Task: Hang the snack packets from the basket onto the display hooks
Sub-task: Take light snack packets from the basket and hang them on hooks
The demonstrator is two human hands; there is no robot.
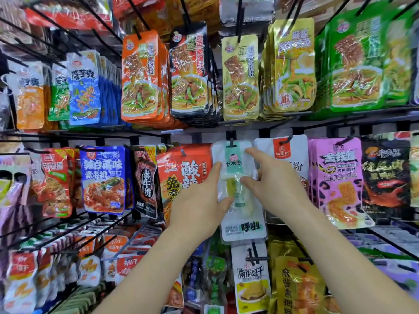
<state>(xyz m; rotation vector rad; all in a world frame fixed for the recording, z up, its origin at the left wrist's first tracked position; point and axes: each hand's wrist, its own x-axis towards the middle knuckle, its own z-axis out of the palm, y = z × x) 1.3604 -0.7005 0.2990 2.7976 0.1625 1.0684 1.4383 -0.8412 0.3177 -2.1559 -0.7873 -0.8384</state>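
Observation:
A white and pale-green snack packet (pixel 240 214) hangs at the middle of the display, its top hole at a black hook (pixel 231 141). My left hand (pixel 201 200) grips the packet's left edge, thumb in front and fingers behind. From the right, my right hand (pixel 272 180) pinches the packet, index finger high near its top and thumb at its middle. The basket is out of view.
Hooks full of packets surround it: a red-orange packet (pixel 181 173) at left, a white one (pixel 292 155) and a pink one (pixel 337 177) at right. Orange, black, gold and green packets hang above. Bare black hooks (pixel 68 232) jut out at lower left.

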